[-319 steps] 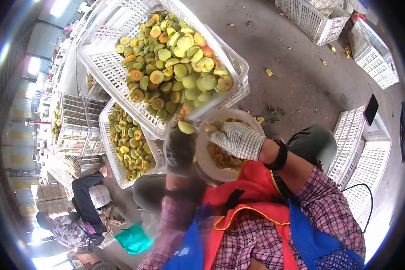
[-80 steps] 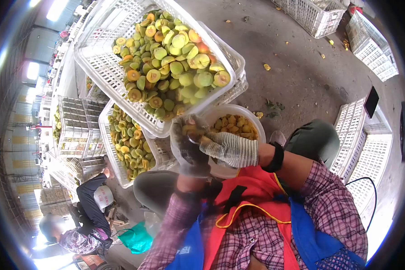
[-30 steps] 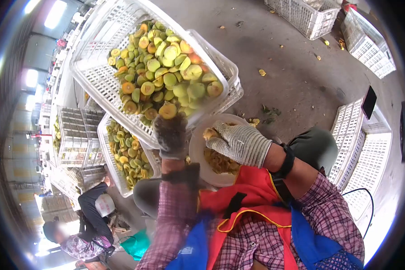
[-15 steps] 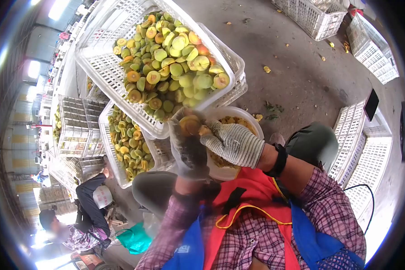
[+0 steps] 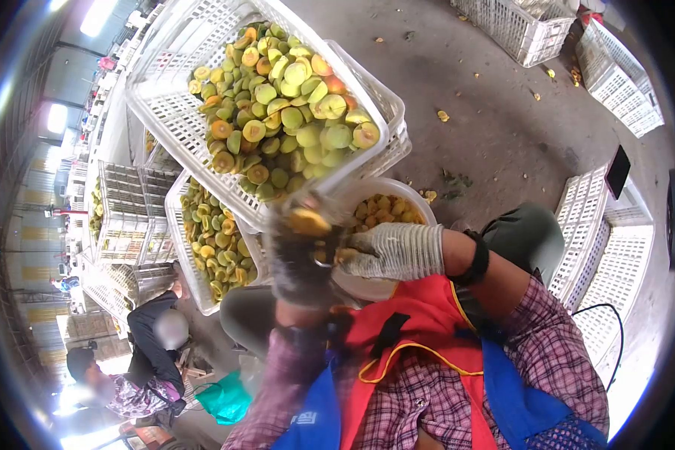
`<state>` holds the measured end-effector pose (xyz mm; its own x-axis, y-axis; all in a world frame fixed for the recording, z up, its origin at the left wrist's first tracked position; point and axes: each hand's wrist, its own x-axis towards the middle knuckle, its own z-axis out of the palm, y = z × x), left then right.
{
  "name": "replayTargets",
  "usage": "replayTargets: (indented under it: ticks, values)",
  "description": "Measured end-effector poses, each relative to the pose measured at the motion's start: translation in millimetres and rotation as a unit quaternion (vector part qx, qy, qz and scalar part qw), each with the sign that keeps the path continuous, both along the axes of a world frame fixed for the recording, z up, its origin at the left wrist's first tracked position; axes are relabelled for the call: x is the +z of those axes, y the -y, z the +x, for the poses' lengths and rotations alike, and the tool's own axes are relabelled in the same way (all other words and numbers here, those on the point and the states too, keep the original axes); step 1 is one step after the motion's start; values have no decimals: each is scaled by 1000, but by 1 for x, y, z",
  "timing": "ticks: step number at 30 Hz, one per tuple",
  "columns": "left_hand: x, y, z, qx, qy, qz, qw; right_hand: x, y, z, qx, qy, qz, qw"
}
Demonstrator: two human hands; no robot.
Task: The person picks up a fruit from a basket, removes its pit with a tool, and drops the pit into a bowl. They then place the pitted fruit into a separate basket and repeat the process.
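My left hand [image 5: 304, 255], in a soiled glove and blurred, is closed round a cut fruit [image 5: 308, 222] with orange flesh. Close beside it my right hand [image 5: 399, 251], in a striped knit glove, is closed on a small tool whose metal loop [image 5: 322, 255] shows near its fingertips. Both hands are above the near edge of a white bowl [image 5: 420, 208] that holds orange fruit pieces [image 5: 382, 210]. Behind them a white crate [image 5: 157, 94] is full of halved green and yellow fruit [image 5: 292, 112].
A second crate [image 5: 174, 217] of halved fruit stands lower left. More white crates [image 5: 577, 225] are at the right, with a black phone [image 5: 617, 172] on an edge. A seated person [image 5: 146, 386] is at the lower left. Fruit scraps [image 5: 442, 116] dot the floor.
My right hand has turned and moved slightly down and right. My left hand has shifted a little down and left, and the metal loop now shows between them.
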<state>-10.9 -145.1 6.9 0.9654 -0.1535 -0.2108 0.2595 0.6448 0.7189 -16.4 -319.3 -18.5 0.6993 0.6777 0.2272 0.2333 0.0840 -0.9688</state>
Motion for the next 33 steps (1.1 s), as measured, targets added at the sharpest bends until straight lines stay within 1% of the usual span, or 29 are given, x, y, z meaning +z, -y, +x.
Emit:
replayTargets:
  ticks: [1, 2, 3, 4, 6, 7, 9, 10, 11, 12, 13, 14, 15, 16, 17, 18, 20, 21, 22, 23, 24, 26, 27, 28, 29, 30, 31, 32, 33]
  values:
    - [-2, -21, 5, 45, 14, -3, 999, -9, 5, 3, 40, 77, -192, 977]
    - [-10, -57, 11, 44, 11, -2, 999, -14, 9, 6, 78, 150, -376, 911]
    - [-21, -98, 20, 111, 35, -173, 978, 7, 18, 6, 5, 50, -417, 907]
    - [-19, -116, 25, 171, 56, -336, 924, 8, 22, 5, 1, 48, -417, 908]
    - [-19, -134, 24, 170, 86, -270, 944, 8, 25, 3, -128, 99, -418, 894]
    - [-38, -147, 35, 170, 87, -270, 944, 9, 23, 6, -111, 82, -414, 900]
    - [-94, -169, 71, 75, 115, -36, 990, 9, 20, 7, -100, 92, -411, 901]
    - [-66, -111, 76, 138, 32, 165, 976, 9, 19, 9, -93, 100, -407, 903]
    - [-65, -81, 95, 150, -13, 355, 923, 8, 19, 11, -95, 101, -408, 903]
    - [-109, -99, 135, 93, 49, 550, 828, 6, 18, 12, -97, 86, -420, 898]
    - [-79, -62, 135, -5, 35, 654, 755, 3, 17, 14, -101, 70, -432, 894]
    - [-93, -61, 150, -7, 37, 654, 756, -1, 18, 14, -104, 69, -433, 893]
    - [-119, -63, 165, -27, 58, 812, 581, -7, 20, 14, -102, 104, -403, 904]
    - [-140, -64, 177, -44, 78, 923, 373, -9, 22, 15, -100, 139, -372, 912]
    - [-149, -67, 184, -43, 82, 922, 375, -2, 21, 16, -94, 82, -415, 901]
    - [-155, -75, 188, -53, 117, 916, 380, -4, 21, 16, -96, 82, -415, 901]
    - [-148, -83, 182, -62, 149, 910, 382, -9, 17, 16, -170, 108, -367, 908]
    - [-144, -88, 176, -20, 66, 748, 660, -8, 17, 17, -171, 111, -366, 908]
    - [-134, -90, 166, 21, -23, 501, 865, -4, 14, 17, -227, 98, -340, 907]
    - [-120, -88, 154, 82, -64, 430, 897, -2, 12, 17, -282, 82, -313, 903]
    - [-121, -90, 143, 82, -66, 430, 897, -5, 11, 17, -281, 81, -313, 904]
    - [-129, -93, 124, 107, 87, 367, 920, -14, 6, 17, -328, 104, -246, 906]
    - [-135, -90, 122, 107, 134, 446, 879, -15, 4, 16, -324, 101, -249, 907]
    - [-131, -87, 120, 108, 131, 443, 881, -15, 3, 18, -305, 109, -274, 905]
    - [-120, -78, 120, 88, 174, 623, 758, -13, 4, 20, -291, 118, -301, 900]
    - [-110, -66, 122, 62, 213, 770, 598, -19, 4, 20, -297, 118, -309, 896]
    - [-104, -59, 126, -11, 184, 804, 566, -33, 1, 20, -269, 145, -319, 897]
    - [-109, -56, 129, -17, 193, 796, 573, -39, 0, 18, -241, 171, -330, 897]
    - [-119, -52, 130, 10, 185, 831, 525, -42, -1, 17, -169, 122, -389, 897]
